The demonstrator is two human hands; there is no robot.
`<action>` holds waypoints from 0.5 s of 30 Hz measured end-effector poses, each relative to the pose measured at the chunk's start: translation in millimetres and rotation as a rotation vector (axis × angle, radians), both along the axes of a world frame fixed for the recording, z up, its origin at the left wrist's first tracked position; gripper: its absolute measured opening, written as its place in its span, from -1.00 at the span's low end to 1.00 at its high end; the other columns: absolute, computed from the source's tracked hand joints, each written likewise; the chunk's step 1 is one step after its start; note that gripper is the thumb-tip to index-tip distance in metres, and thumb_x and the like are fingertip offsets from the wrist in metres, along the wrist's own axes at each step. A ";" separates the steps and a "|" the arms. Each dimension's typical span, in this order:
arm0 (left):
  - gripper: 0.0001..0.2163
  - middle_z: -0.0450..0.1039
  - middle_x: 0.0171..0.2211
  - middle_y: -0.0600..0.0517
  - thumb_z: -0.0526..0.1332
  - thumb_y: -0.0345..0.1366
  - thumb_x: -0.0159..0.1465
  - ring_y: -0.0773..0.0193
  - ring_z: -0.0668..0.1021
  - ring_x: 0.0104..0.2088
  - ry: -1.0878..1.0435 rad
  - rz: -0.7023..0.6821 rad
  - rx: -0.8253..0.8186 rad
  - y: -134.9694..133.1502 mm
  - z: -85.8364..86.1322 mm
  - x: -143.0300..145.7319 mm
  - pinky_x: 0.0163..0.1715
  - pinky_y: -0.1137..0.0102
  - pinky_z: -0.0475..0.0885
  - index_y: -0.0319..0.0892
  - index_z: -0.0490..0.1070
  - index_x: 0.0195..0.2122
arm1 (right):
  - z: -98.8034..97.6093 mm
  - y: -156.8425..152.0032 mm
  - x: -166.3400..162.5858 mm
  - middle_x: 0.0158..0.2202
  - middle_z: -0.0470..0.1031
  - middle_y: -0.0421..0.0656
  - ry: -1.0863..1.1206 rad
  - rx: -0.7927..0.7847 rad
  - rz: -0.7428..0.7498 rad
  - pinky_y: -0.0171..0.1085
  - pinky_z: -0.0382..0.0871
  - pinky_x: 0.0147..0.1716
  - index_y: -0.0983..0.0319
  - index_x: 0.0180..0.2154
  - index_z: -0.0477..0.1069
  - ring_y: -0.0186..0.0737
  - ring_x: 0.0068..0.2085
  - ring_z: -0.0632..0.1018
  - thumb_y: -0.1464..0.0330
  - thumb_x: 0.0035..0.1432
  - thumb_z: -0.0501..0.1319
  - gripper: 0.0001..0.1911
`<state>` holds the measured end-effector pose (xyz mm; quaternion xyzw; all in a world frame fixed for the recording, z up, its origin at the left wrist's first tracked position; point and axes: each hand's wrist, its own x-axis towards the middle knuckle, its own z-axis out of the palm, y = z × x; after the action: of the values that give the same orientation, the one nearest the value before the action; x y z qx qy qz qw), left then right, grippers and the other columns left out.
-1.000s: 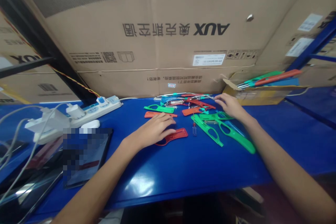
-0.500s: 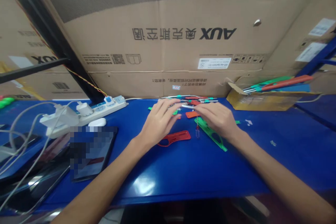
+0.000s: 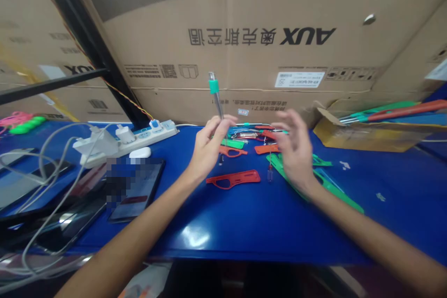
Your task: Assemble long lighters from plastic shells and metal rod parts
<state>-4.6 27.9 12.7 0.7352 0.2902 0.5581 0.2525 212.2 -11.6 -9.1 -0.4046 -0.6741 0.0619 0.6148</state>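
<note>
We noted the glossy blue tabletop [image 3: 244, 228] nearest us, with both forearms crossing its front edge. To the near left lay a dark tablet [image 3: 136, 191] with tangled white cables [image 3: 45, 158] running past it.

The left hand [image 3: 206, 149] was raised off the surface, its fingers [image 3: 218, 125] closed in a pinch on the lower end of a thin metal rod with a green plastic collar [image 3: 215, 98]. The rod stood almost upright, collar end up, above the scattered parts; we judged that the end grip kept the collar clear for inspection (the lowest tip was hidden in the hand).

The right hand [image 3: 296, 153] hovered just beside it, fingers [image 3: 286, 123] loosely spread and holding nothing, blurred, so we could not tell more.

Below the hands a flat red plastic handle piece [image 3: 233, 179] lay on the blue surface, and long green plastic handle pieces [image 3: 324, 181] ran out partly under the right wrist. Behind these was a loose pile of red and green plastic parts and metal rods [image 3: 251, 137], kept within reach.

Further left sat a white power strip with plugged-in chargers [image 3: 125, 142] and a small white earbud case [image 3: 139, 152]. On the right, an open cardboard box [image 3: 366, 132] held more long red and green pieces. Large brown cardboard cartons printed AUX [image 3: 265, 37] walled in the back, with a black metal strut [image 3: 87, 46] leaning across them at the left.
</note>
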 end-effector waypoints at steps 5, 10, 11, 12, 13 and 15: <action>-0.62 0.37 0.26 -0.04 -0.10 -0.11 0.55 0.13 0.47 0.22 0.032 -0.132 -0.104 3.3 -11.5 11.0 0.12 0.16 0.50 -0.07 0.50 0.01 | -9.7 -9.5 -33.4 0.19 0.48 -0.04 -0.015 -0.279 0.361 0.00 0.46 0.15 0.05 0.28 0.23 -0.07 0.18 0.52 0.19 0.39 0.18 -0.52; -0.50 0.36 0.28 -0.06 -0.27 -0.13 0.57 0.10 0.53 0.14 0.135 -0.233 -0.224 -7.4 -23.2 24.8 -0.04 0.15 0.60 -0.06 0.45 0.14 | -12.3 -26.2 -45.6 -0.23 0.62 -0.18 0.021 -0.335 0.372 -0.15 0.55 -0.14 0.12 -0.05 0.47 -0.19 -0.23 0.62 0.23 0.33 0.25 -0.80; -0.49 0.35 0.29 -0.07 -0.28 -0.13 0.57 0.10 0.55 0.12 0.143 -0.256 -0.238 -9.1 -23.9 25.9 -0.09 0.17 0.62 -0.07 0.44 0.15 | -12.3 -27.1 -45.3 -0.32 0.59 -0.21 0.020 -0.353 0.364 -0.20 0.54 -0.24 0.13 -0.14 0.50 -0.22 -0.33 0.60 0.23 0.34 0.24 -0.85; -0.49 0.36 0.28 -0.08 -0.28 -0.13 0.57 0.11 0.56 0.11 0.148 -0.269 -0.241 -10.2 -24.0 26.2 -0.10 0.18 0.63 -0.08 0.44 0.16 | -12.1 -27.2 -44.2 -0.39 0.56 -0.23 0.019 -0.371 0.357 -0.23 0.51 -0.33 0.15 -0.23 0.50 -0.25 -0.41 0.56 0.22 0.36 0.21 -0.83; -0.50 0.38 0.27 -0.08 -0.26 -0.14 0.57 0.11 0.56 0.12 0.150 -0.274 -0.234 -10.8 -23.3 25.7 -0.06 0.18 0.62 -0.09 0.45 0.15 | -11.7 -26.8 -42.2 -0.45 0.53 -0.25 0.017 -0.384 0.351 -0.26 0.47 -0.40 0.15 -0.29 0.49 -0.28 -0.46 0.52 0.21 0.38 0.19 -0.78; -0.53 0.45 0.20 -0.08 -0.20 -0.15 0.57 0.12 0.53 0.16 0.143 -0.270 -0.200 -10.7 -20.4 22.8 0.10 0.14 0.55 -0.13 0.50 0.08 | -10.7 -24.9 -36.6 -0.47 0.52 -0.26 0.008 -0.377 0.322 -0.28 0.43 -0.44 0.15 -0.31 0.49 -0.30 -0.49 0.50 0.20 0.39 0.17 -0.75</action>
<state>18.2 17.1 -7.8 0.7764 0.2602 0.4339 0.3758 175.6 -36.5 -19.8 -0.3995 -0.7040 0.2853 0.5132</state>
